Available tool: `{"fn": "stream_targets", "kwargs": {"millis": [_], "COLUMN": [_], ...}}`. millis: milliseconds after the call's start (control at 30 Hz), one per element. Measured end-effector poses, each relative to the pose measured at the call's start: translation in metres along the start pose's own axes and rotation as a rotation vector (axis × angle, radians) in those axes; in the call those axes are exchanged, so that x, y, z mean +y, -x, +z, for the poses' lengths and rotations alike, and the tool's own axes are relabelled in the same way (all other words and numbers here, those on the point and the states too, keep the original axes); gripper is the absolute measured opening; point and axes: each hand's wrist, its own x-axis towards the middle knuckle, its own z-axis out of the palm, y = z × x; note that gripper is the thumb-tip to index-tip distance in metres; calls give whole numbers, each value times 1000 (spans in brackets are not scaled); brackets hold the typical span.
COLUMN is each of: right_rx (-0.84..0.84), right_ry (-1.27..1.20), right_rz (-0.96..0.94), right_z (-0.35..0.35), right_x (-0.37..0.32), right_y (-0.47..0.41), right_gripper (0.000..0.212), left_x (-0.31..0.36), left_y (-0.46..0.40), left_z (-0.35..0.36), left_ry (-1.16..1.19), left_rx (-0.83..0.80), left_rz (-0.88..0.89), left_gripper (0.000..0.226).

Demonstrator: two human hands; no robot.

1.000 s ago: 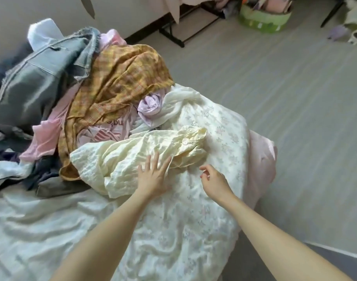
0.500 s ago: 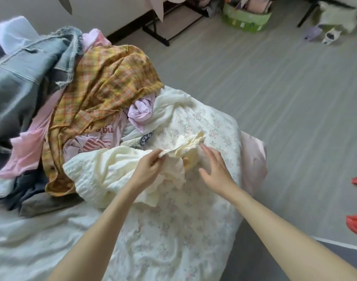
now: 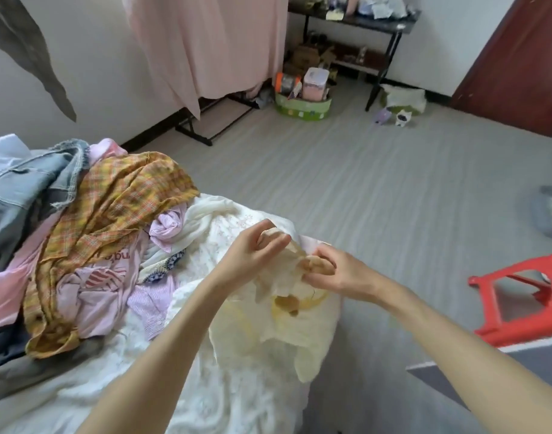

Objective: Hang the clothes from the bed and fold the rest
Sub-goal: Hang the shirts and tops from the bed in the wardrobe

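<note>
Above the bed point(image 3: 206, 396), both hands, left point(image 3: 252, 255); right point(image 3: 334, 270), pinching cream garment point(image 3: 287, 327).

A soft cream top point(image 3: 287, 333) is lifted up at the corner of the bed point(image 3: 231, 399). The left hand point(image 3: 252, 252) and the right hand point(image 3: 334, 270) each pinch its bunched upper edge, and the rest hangs down crumpled. On the bed to the left lies a messy pile: a yellow checked shirt point(image 3: 112, 214), blue jeans point(image 3: 24, 189) and pink and purple clothes point(image 3: 105, 286).
</note>
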Motion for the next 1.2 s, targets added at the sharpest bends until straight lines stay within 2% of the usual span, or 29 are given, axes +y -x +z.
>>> {"fn": "stream_targets", "kwargs": {"millis": [100, 200, 267, 400, 467, 533, 633, 733, 867, 967, 1100, 1200], "right_rx": [68, 284, 430, 604, 723, 806, 811, 801, 928, 1000, 1002, 1016], "right_ry": [-130, -167, -42, 248, 412, 450, 448, 629, 565, 583, 788, 806], "right_rz": [6, 65, 161, 368, 416, 421, 478, 615, 795, 835, 918, 934], "right_z": [-46, -90, -110, -137, -143, -147, -152, -154, -167, -175, -169, -159], "right_x": [4, 26, 41, 67, 75, 79, 88, 104, 122, 131, 147, 158], "right_y": [56, 120, 152, 225, 257, 282, 317, 346, 383, 400, 413, 415], "right_gripper": [47, 34, 20, 26, 29, 39, 49, 35, 30, 19, 22, 22], "left_x": [31, 72, 92, 136, 153, 164, 181, 196, 200, 194, 183, 177], "left_y": [-15, -23, -24, -20, -15, -10, -3, 1, 4, -2, -8, -7], "left_z": [45, 106, 140, 213, 245, 270, 306, 338, 360, 364, 366, 364], "left_ry": [-139, -294, -361, -412, -378, -301, -244, -241, -274, -325, -417, -414], "left_rx": [-9, -102, -145, -178, -192, -233, -324, -363, -338, -406, -523, -540], "left_rz": [66, 199, 276, 429, 441, 451, 484, 539, 626, 586, 511, 520], "left_gripper": [28, 29, 25, 22, 21, 21, 18, 16, 15, 14, 17, 23]}}
